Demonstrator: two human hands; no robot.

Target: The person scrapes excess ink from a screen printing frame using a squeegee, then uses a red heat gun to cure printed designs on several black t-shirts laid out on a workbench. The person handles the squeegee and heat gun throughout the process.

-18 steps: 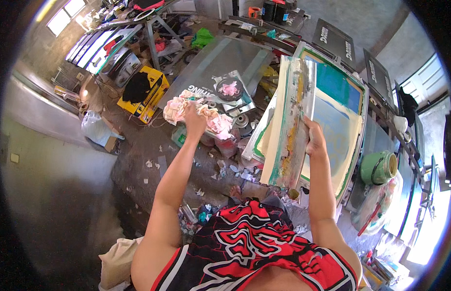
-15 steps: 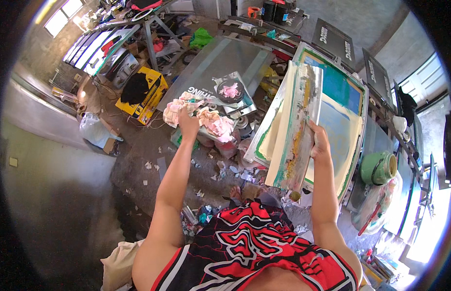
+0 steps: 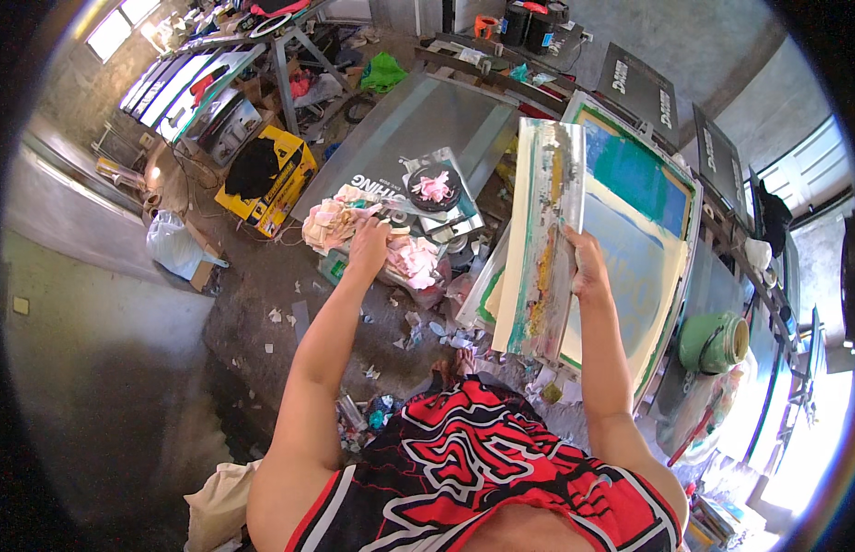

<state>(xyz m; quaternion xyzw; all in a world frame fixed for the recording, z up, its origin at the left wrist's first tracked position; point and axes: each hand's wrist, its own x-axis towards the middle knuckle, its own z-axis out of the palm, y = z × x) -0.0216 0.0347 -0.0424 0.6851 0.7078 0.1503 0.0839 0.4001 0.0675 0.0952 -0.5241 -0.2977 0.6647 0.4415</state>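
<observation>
In my right hand [image 3: 588, 265] is a long screen-printing squeegee [image 3: 543, 244], its face smeared with yellow, green and dark ink. My fingers grip its right edge, and it stands nearly upright in front of a screen-printing frame [image 3: 641, 262] with blue-green and cream areas. My left hand [image 3: 367, 247] is down among crumpled pink and white rags [image 3: 331, 223], its fingers bent and closed on cloth; the fingertips are partly hidden. A second clump of rags [image 3: 414, 261] lies right beside that hand. Beyond it, a round black dish [image 3: 434, 188] holds a scrap of pink cloth.
Behind the rags lies a large grey panel [image 3: 427, 124]. A yellow box with black cloth [image 3: 266, 179] stands on the left. At right sits a green tub [image 3: 713, 342]. Paper scraps [image 3: 411, 333] litter the floor near my feet.
My left hand has shifted right across the rags, toward the second clump. My right hand has moved the squeegee a little left and turned it more upright.
</observation>
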